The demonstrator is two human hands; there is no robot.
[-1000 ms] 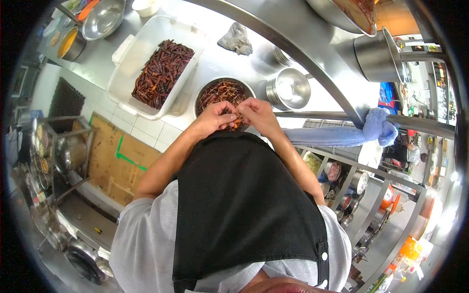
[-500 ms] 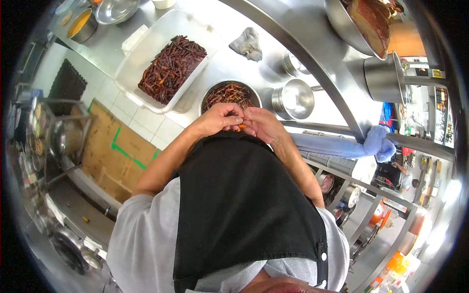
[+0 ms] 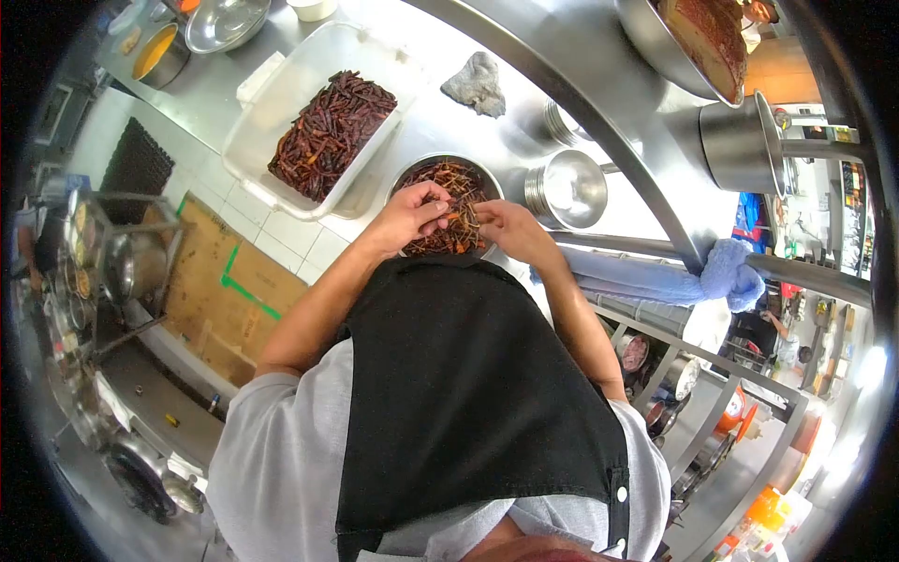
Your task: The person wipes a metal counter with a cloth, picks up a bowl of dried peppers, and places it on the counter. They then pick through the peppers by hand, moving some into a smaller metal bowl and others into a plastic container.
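Note:
A round metal bowl (image 3: 493, 184) in front of my apron holds reddish-brown dried chili pieces with pale stems (image 3: 459, 192). Over its left side is my left hand (image 3: 412, 217), fingers curled and thumb closed in, with an orange-red dried chili piece (image 3: 452, 216) at the fingertips. Across from it, at the bowl's right rim, my right hand (image 3: 515, 230) has its fingers drawn together over the contents; whatever they pinch is too small to make out. A translucent plastic bin (image 3: 245, 150) beside the bowl holds a heap of dark dried chilies (image 3: 332, 134).
A crumpled grey cloth (image 3: 476, 84) lies behind the bowl. Stacked metal bowls (image 3: 573, 190) stand to its right. A metal rail (image 3: 613, 245) with a knotted blue towel (image 3: 646, 279) runs beside my right arm. A pot of orange liquid (image 3: 161, 56) stands far left.
My hands were together at the bowl's near edge with an orange piece between them. They have since moved apart and forward over the bowl, one on each side.

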